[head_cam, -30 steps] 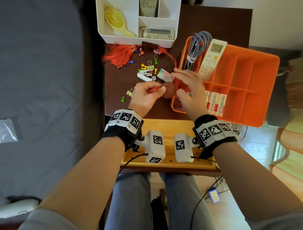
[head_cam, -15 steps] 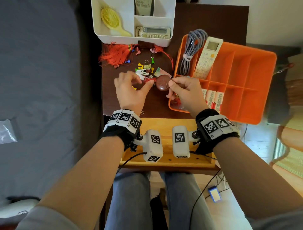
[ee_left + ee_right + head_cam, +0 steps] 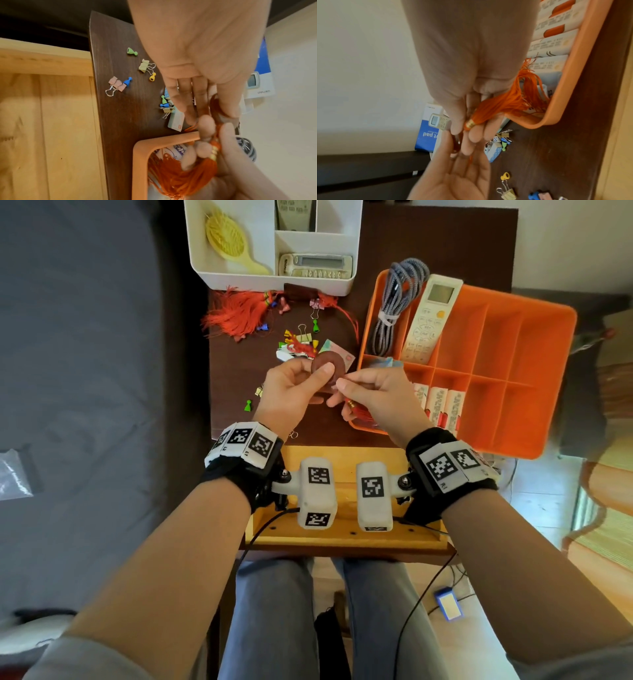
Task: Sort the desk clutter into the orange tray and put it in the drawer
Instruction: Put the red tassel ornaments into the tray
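Note:
Both hands hold one ornament over the dark desk: a brown disc point(image 3: 330, 363) joined by a cord to a red tassel point(image 3: 505, 102). My left hand point(image 3: 318, 373) pinches the disc, thumb on its face. My right hand point(image 3: 344, 393) grips the tassel near its gold band point(image 3: 470, 123). The tassel's threads point(image 3: 173, 174) hang into the near-left corner of the orange tray point(image 3: 561, 378). The tray also holds a grey cable point(image 3: 397, 302), a white remote point(image 3: 431, 316) and several packets point(image 3: 442, 405).
A white organiser point(image 3: 205, 268) with a yellow brush and remotes stands at the back. Another red tassel point(image 3: 236, 313), binder clips and small pawns point(image 3: 301, 337) lie scattered on the desk. An open wooden drawer point(image 3: 342, 539) is below my wrists. A grey bed lies left.
Both hands have shifted slightly with the ornament between them. My left thumb now lies on the disc's face, and my right hand pinches close beside it.

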Demonstrator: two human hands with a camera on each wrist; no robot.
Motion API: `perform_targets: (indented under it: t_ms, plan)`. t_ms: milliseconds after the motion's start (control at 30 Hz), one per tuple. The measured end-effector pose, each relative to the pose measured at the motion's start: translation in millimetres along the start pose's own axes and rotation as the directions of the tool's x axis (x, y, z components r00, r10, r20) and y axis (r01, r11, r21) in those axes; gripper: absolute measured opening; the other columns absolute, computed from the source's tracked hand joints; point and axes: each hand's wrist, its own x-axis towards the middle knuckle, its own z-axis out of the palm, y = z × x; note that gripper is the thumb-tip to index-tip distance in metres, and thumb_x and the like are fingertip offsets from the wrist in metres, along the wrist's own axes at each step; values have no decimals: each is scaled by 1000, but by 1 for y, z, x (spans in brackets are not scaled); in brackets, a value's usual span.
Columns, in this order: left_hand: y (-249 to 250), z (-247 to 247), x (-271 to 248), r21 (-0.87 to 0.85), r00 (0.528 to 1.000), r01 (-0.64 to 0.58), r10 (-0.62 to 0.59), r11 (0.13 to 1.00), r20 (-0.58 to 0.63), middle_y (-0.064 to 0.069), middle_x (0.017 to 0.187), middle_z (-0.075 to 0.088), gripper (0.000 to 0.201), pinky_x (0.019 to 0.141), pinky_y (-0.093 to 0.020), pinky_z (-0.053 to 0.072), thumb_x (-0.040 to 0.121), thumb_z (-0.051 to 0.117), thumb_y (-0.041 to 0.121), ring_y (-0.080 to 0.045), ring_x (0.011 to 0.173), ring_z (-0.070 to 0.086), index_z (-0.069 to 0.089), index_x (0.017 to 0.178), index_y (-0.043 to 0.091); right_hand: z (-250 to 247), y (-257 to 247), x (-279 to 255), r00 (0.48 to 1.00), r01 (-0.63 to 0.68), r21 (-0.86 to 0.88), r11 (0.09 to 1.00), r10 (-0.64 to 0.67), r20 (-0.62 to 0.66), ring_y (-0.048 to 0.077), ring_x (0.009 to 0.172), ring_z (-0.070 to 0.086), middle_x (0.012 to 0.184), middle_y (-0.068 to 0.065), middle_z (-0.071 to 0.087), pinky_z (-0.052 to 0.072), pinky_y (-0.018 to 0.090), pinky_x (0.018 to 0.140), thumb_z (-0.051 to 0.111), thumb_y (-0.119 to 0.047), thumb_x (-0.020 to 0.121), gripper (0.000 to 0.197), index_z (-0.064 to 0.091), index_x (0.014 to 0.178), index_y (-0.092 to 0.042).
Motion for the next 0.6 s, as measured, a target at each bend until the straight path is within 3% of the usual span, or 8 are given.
perform_targets:
  t_ms: [133, 200, 267, 367, 433, 500, 567, 600]
  plan:
    - [6, 7, 1, -194, 996, -3, -13, 981, -84, -4, 69, 69, 7, 69, -29, 60, 91, 54, 5, -12, 65, 69, 55, 85, 7, 1, 0, 0, 996, -78, -36, 996, 80, 50, 5, 34, 36, 55, 1, 51, 27, 18, 39, 47, -21, 99, 27, 65, 87, -3]
    - [8, 8, 1, -257, 987, -3, -39, 966, -158, -8, 71, 68, 4, 64, -28, 59, 92, 54, 5, -15, 64, 70, 53, 88, 6, 1, -1, 0, 986, -138, -25, 990, 139, 91, 4, 34, 29, 45, -7, 39, 22, 17, 39, 43, -24, 100, 35, 62, 90, 4]
    - [8, 6, 3, -282, 974, -21, -44, 959, -221, -11, 73, 68, 2, 62, -25, 57, 92, 53, 4, -14, 64, 70, 51, 92, 5, 1, -4, -1, 983, -133, -95, 987, 143, 112, 2, 35, 27, 42, -11, 33, 22, 16, 40, 42, -23, 100, 38, 58, 81, 6]
    - [1, -1, 9, -156, 958, -42, -5, 987, -288, -11, 77, 67, 10, 63, -24, 57, 92, 52, 5, -11, 63, 70, 50, 102, 2, -2, -9, -2, 990, 9, -357, 934, 42, 134, 3, 42, 39, 49, -8, 42, 34, 21, 49, 44, -23, 100, 42, 48, 60, -12]
    - [-4, -6, 12, -15, 955, -37, 31, 999, -296, -9, 82, 67, 17, 64, -24, 58, 91, 55, 4, -7, 64, 69, 53, 107, 0, -5, -13, -1, 986, 114, -499, 859, -36, 164, 7, 58, 52, 61, -2, 53, 42, 29, 63, 43, -21, 99, 34, 65, 78, -6]
    - [-8, -8, 15, 105, 963, -18, 46, 994, -264, -11, 90, 67, 24, 67, -25, 59, 88, 58, 1, -7, 70, 68, 57, 111, -3, -5, -16, 1, 976, 204, -551, 809, -123, 182, -4, 72, 55, 73, -7, 57, 43, 23, 74, 44, -16, 98, 28, 66, 113, -5]
    - [-10, -7, 15, 174, 985, -14, 44, 985, -167, -12, 94, 67, 28, 70, -27, 60, 86, 60, -2, -13, 76, 68, 60, 114, -1, -3, -18, 4, 958, 286, -563, 776, -220, 184, 9, 95, 59, 89, -3, 58, 38, 22, 89, 45, -11, 96, 32, 58, 126, -8]
    - [-10, -5, 14, 179, 994, -22, 41, 984, -104, -12, 91, 67, 29, 71, -27, 59, 86, 59, -3, -14, 74, 68, 61, 114, 1, -2, -18, 6, 948, 319, -565, 761, -266, 177, 16, 99, 58, 93, -2, 56, 36, 21, 89, 46, -9, 95, 33, 58, 126, -8]
